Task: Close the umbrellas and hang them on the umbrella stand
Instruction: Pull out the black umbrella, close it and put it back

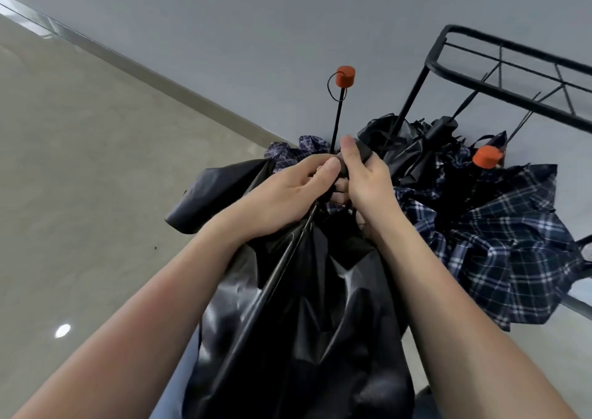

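Note:
A black umbrella point(301, 322) with loose, folded canopy hangs in front of me, its ribs running up to my hands. My left hand point(285, 191) and my right hand point(365, 175) are both closed around its black handle end, thumbs on top. Behind them a plaid umbrella with an orange handle point(345, 76) stands with its thin shaft up. A second plaid umbrella point(499, 242) with an orange handle point(487, 157) lies to the right, next to another black umbrella point(413, 149). The black metal umbrella stand point(499, 76) rises at the upper right.
A grey wall point(256, 28) is behind the stand, meeting the beige tiled floor point(80, 162) along a pale baseboard point(128, 63). The floor stretches out to the left. A bar of the stand's base point(576, 306) shows at the right edge.

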The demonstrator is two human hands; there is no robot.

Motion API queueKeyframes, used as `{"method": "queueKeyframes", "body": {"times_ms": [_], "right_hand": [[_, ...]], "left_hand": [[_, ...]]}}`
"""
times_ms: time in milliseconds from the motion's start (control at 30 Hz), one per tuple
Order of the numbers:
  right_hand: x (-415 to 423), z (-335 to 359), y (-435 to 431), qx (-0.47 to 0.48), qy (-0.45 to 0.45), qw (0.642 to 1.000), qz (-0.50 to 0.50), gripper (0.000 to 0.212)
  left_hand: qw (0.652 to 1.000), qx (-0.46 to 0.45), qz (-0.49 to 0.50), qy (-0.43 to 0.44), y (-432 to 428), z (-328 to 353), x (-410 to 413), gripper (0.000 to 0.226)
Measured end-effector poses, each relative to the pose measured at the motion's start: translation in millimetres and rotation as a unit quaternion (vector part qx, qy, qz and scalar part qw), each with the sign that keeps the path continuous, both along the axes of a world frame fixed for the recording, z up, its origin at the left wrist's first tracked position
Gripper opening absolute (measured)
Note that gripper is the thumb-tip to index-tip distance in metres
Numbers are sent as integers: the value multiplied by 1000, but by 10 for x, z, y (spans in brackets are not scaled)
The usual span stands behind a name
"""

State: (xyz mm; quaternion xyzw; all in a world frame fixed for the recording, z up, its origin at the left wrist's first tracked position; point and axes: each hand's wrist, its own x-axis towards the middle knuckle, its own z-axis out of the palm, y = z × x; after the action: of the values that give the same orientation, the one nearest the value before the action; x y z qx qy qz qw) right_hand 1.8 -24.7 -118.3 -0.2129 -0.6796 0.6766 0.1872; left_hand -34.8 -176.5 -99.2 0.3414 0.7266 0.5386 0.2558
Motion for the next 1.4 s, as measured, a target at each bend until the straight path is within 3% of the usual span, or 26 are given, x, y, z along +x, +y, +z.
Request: {"method": "queueKeyframes", "body": {"times_ms": [100,233,400,467,533,600,700,833,1000,1133,1300,1400], "right_hand": [[2,-34,8,-6,2,1000,-7,40],[8,-84,7,3,-24,1000,-12,46],[37,-74,95,-82,-33,995,-45,32],[39,-52,155,-108,-38,992,-59,33],[27,-31,175,-131,-42,989,-58,33],[-4,-36,122,-141,-46,988,-31,32],[-34,-99,-19,-121,-68,990,27,32],[-24,-112,-89,-117,-78,987,73,27],[6,-142,-73,-66,-101,988,91,24],[30,-108,-20,-17,-109,989,96,27],[30,-122,39,91,-97,988,83,33],[29,-138,81,102,-116,982,108,36]], "left_hand": [[999,-7,34,-25,16,-84,-10,75],[995,10,51,-81,19,-144,-4,75],[973,167,157,-3,-285,-144,-65,69],[987,82,131,44,-520,-268,-94,94],[990,-104,66,72,-613,-484,-56,136],[978,-191,44,67,-515,-708,76,146],[971,-182,133,78,-271,-892,235,112],[961,-157,208,96,-79,-928,288,20],[961,-95,254,60,32,-925,267,29],[968,-74,233,53,88,-922,263,11],[972,-70,219,45,174,-998,299,15],[974,-38,214,63,190,-965,262,7]]}}
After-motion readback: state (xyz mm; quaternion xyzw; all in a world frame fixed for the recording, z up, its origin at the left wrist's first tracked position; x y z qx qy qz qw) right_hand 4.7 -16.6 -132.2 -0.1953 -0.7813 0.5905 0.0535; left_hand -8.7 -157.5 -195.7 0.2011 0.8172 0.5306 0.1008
